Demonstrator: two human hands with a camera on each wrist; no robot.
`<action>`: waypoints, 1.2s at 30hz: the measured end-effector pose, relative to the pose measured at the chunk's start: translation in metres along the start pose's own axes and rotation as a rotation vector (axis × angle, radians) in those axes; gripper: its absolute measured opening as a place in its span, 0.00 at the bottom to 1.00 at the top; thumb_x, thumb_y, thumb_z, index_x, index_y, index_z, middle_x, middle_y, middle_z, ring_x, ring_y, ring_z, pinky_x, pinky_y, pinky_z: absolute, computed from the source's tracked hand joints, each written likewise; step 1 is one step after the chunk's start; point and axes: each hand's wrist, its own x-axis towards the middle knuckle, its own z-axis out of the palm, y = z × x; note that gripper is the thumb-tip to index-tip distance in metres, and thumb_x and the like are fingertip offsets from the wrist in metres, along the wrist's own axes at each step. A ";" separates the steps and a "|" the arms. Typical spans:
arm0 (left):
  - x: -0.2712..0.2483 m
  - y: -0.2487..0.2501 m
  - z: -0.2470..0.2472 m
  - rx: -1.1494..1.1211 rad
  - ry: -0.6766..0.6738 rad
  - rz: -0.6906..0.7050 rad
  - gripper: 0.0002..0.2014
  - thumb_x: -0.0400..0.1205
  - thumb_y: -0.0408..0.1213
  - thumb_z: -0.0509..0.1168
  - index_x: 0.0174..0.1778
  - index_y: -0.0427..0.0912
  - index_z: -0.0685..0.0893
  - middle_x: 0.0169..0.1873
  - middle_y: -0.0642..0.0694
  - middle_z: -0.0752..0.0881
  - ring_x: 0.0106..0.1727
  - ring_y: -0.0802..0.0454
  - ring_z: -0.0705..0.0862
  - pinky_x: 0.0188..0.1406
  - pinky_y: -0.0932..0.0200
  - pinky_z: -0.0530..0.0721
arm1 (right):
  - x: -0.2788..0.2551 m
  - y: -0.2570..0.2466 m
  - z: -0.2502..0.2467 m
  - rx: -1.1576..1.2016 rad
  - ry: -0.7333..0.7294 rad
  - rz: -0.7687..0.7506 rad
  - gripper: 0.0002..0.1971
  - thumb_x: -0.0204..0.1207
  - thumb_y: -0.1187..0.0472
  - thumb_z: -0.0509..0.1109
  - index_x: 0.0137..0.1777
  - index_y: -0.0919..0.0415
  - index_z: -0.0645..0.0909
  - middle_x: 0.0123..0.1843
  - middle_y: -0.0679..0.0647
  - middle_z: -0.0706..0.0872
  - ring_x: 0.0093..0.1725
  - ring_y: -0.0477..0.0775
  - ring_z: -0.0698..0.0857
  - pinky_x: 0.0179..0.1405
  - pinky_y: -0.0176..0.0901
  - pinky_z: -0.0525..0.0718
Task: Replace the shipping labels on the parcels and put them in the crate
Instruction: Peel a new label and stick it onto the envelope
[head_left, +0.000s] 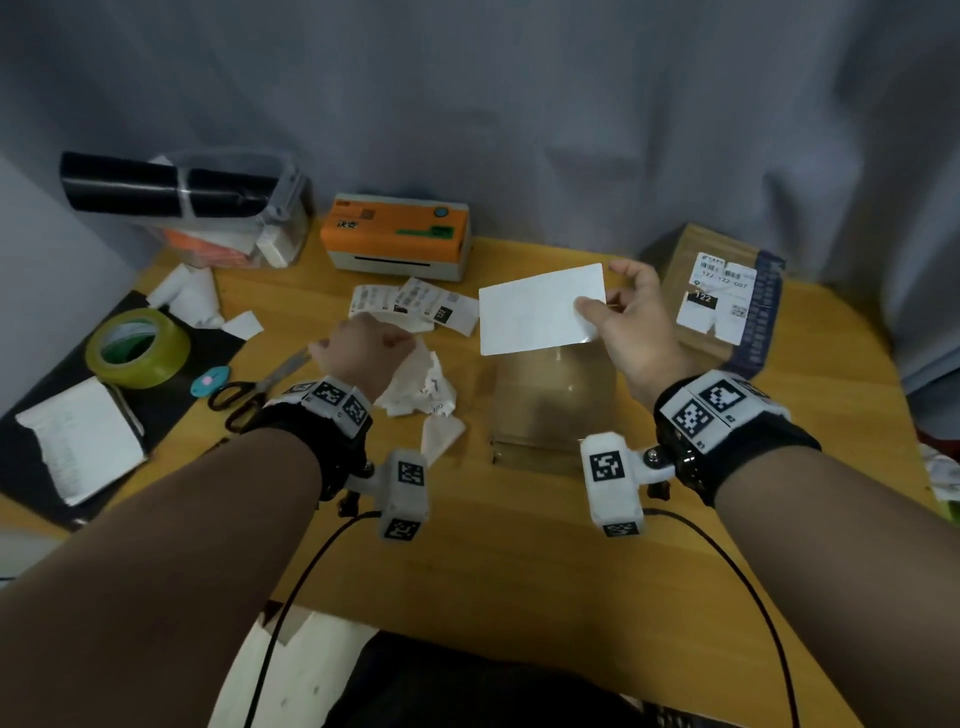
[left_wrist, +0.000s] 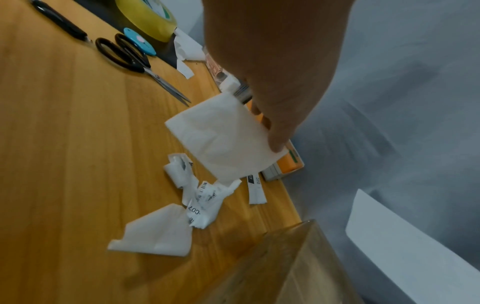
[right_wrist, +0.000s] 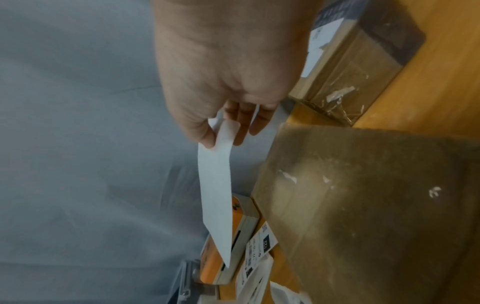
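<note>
My right hand (head_left: 602, 306) pinches the right edge of a blank white label (head_left: 540, 312) between thumb and fingers, held in the air above a plain brown parcel (head_left: 550, 410) at the table's middle. The right wrist view shows the label (right_wrist: 215, 185) edge-on, hanging from my right hand (right_wrist: 223, 131) beside that parcel (right_wrist: 376, 205). My left hand (head_left: 363, 343) hovers left of the parcel and grips a white sheet of backing paper (left_wrist: 223, 139) over a heap of crumpled old labels (left_wrist: 200, 201). A second parcel (head_left: 722, 296), with a printed label on it, lies at the back right.
An orange label printer (head_left: 397, 236) stands at the back, with printed labels (head_left: 415, 306) in front of it. Scissors (head_left: 260, 389), a yellow-green tape roll (head_left: 137, 348), a notepad (head_left: 83, 441) and a clear box (head_left: 234, 218) crowd the left side.
</note>
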 end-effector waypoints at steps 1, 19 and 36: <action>-0.001 -0.001 0.000 0.035 0.034 0.048 0.13 0.83 0.51 0.61 0.51 0.53 0.89 0.53 0.47 0.86 0.55 0.40 0.80 0.57 0.47 0.66 | -0.001 0.002 0.003 -0.002 0.010 0.011 0.27 0.77 0.60 0.71 0.73 0.52 0.65 0.53 0.54 0.79 0.47 0.48 0.82 0.43 0.35 0.80; 0.014 0.019 0.006 -0.023 -0.051 0.482 0.19 0.82 0.55 0.58 0.63 0.50 0.80 0.60 0.50 0.81 0.63 0.49 0.78 0.64 0.47 0.66 | -0.015 0.009 0.030 0.037 0.195 0.090 0.30 0.77 0.62 0.69 0.76 0.52 0.61 0.54 0.51 0.76 0.44 0.40 0.77 0.44 0.29 0.76; 0.006 0.088 -0.035 0.034 0.488 1.022 0.09 0.66 0.45 0.65 0.38 0.46 0.80 0.49 0.47 0.82 0.53 0.51 0.68 0.55 0.52 0.59 | -0.015 -0.043 0.022 0.169 0.225 0.124 0.30 0.77 0.58 0.68 0.77 0.54 0.61 0.47 0.44 0.73 0.46 0.41 0.75 0.59 0.45 0.78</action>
